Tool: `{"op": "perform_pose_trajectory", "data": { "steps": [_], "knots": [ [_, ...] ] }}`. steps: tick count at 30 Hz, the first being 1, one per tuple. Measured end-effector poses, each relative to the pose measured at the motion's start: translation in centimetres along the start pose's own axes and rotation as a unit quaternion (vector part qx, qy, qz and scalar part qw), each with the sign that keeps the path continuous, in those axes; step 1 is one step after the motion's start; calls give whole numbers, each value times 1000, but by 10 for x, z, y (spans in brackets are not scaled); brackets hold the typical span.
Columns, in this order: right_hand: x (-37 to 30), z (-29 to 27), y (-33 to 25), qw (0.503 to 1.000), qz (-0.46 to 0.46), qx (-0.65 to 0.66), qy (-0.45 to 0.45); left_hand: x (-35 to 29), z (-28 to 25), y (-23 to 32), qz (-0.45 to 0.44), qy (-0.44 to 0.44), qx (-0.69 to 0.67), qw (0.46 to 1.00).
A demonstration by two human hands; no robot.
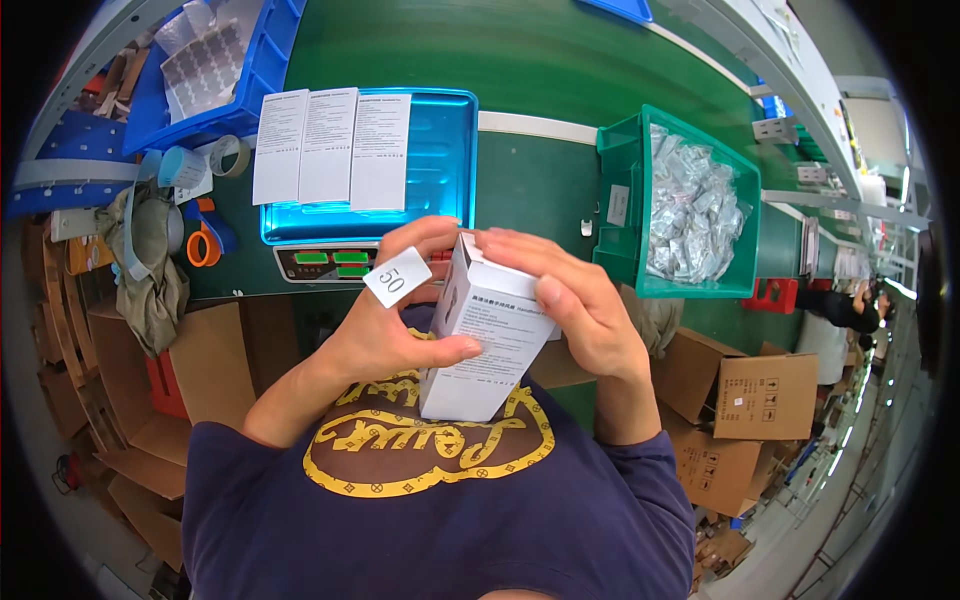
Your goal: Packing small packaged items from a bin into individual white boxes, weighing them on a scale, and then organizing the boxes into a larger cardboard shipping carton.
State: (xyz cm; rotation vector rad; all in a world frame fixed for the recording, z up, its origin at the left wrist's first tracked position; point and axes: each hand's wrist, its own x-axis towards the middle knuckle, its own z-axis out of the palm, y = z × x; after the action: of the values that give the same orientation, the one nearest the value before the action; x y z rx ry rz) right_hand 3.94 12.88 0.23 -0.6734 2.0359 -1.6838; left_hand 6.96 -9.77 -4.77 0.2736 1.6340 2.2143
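- Head view: my left hand (pixel 385 325) grips a white carton (pixel 485 340) just below the centre of the picture, thumb pressed on its printed front face, fingers curled round the far side
- My right hand (pixel 565 305) lies over the carton's top end from about 2 o'clock, fingers flat and together on the closed flap, so both hands are clamped on the box
- The carton stands tilted, its top leaning toward 1 o'clock, its lower end close above my dark blue shirt
- A small white tag (pixel 397 277) sits at my left fingers, at 10 o'clock from the carton
- At 12 o'clock from my hands a weighing scale (pixel 330 262) carries a blue tray (pixel 440 170) with three white leaflets (pixel 330 147) laid across it
- At 2 o'clock a green bin (pixel 625 230) holds silvery sachets (pixel 690 210)
- At 9 o'clock orange-handled scissors (pixel 203 243) lie on the green table, a tape roll (pixel 230 155) beyond them
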Motion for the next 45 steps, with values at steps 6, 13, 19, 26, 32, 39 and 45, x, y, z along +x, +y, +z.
{"op": "perform_pose_trajectory", "data": {
  "steps": [6, 13, 19, 26, 32, 39, 45],
  "knots": [
    [-5, -19, 7, 995, -7, -71, -72, 3, 4, 4, -60, -20, 2, 998],
    [10, -15, -5, 991, -37, -124, -35, 9, 15, 12, -54, -24, 13, 998],
    [0, -33, -1, 992, -31, -90, -82, 11, 29, 13, -66, -24, 56, 996],
    [-4, -34, 13, 982, -74, -125, -117, 9, 35, 1, -101, 4, 54, 993],
    [-33, 11, 52, 981, -21, 119, 155, 8, 41, -10, -77, 87, 23, 993],
    [74, -13, 107, 956, 88, 88, 266, -26, 30, -25, 92, 320, 52, 942],
    [200, -6, 217, 933, 10, -191, 304, -114, 17, -45, 56, 502, -18, 863]
  ]
}}
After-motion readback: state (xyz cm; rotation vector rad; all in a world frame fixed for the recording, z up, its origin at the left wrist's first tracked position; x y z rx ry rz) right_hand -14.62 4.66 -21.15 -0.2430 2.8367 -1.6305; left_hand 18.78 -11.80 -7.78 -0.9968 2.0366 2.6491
